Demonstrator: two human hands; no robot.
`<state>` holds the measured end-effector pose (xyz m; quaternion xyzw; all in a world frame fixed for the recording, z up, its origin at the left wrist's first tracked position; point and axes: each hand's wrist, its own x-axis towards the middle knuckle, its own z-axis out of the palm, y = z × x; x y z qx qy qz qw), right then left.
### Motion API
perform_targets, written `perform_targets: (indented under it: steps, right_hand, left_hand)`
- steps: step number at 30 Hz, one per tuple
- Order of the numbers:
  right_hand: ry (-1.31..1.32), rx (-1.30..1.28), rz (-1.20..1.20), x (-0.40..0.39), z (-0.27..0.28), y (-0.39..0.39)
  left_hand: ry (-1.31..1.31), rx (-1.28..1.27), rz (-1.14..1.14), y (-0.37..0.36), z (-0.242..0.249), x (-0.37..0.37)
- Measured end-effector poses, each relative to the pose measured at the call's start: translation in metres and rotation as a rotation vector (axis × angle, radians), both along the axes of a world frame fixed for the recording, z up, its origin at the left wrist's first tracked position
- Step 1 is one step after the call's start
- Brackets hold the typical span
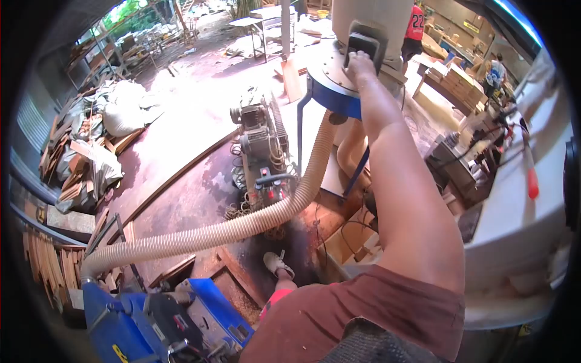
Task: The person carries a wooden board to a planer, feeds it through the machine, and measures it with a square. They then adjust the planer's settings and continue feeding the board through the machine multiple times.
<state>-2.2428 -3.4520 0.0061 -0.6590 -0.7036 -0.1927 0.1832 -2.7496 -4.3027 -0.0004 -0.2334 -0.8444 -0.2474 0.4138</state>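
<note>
My right arm stretches forward over the blue ring of a dust collector (339, 100). At its end, my right hand (359, 68) has its fingers curled against a black box-like thing with a rounded rectangular frame (370, 43), which stands by the pale filter bag (369, 13). Exactly what this black thing is, I cannot make out. A ribbed beige hose (200, 232) runs from the collector to a blue machine (121, 327) at lower left. My left hand is out of view.
An air compressor (260, 142) with coiled tubing stands on the floor ahead. Sacks (124, 115) and wood scraps are heaped at left. A white bench (520, 224) with a red-handled tool (532, 181) is at right. Two people (414, 30) are farther back.
</note>
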Motion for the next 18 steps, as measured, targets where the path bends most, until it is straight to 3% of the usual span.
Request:
perform_targets:
  steps: [1, 4, 6, 8, 10, 12, 14, 18]
  right_hand:
    - [-0.074, 0.034, -0.064, -0.001, 0.004, 0.022]
    - [-0.212, 0.062, -0.017, -0.002, 0.024, 0.045]
    - [0.126, 0.203, -0.019, -0.003, 0.015, 0.09]
    - [0.52, 0.257, 0.025, -0.014, 0.001, 0.098]
    - [0.386, 0.215, 0.111, 0.008, -0.017, 0.125]
    - [0.205, 0.195, 0.112, 0.038, -0.023, 0.133]
    - [0.115, 0.262, 0.076, 0.051, -0.024, 0.147]
    - [0.06, 0.441, 0.125, -0.008, -0.024, 0.163]
  left_hand:
    - [0.029, -0.023, -0.27, 0.021, -0.023, -0.024]
    - [-0.044, -0.161, -0.346, 0.128, -0.04, -0.05]
    - [-0.177, -0.095, -0.477, 0.184, -0.063, -0.078]
    - [-0.356, -0.088, -0.451, 0.221, -0.087, -0.098]
    - [-0.369, -0.073, -0.622, 0.267, -0.064, -0.086]
    - [-0.325, -0.119, -0.54, 0.27, -0.078, -0.086]
    - [-0.554, -0.077, -0.544, 0.263, -0.088, -0.069]
    - [-0.705, 0.011, -0.374, 0.239, -0.129, -0.021]
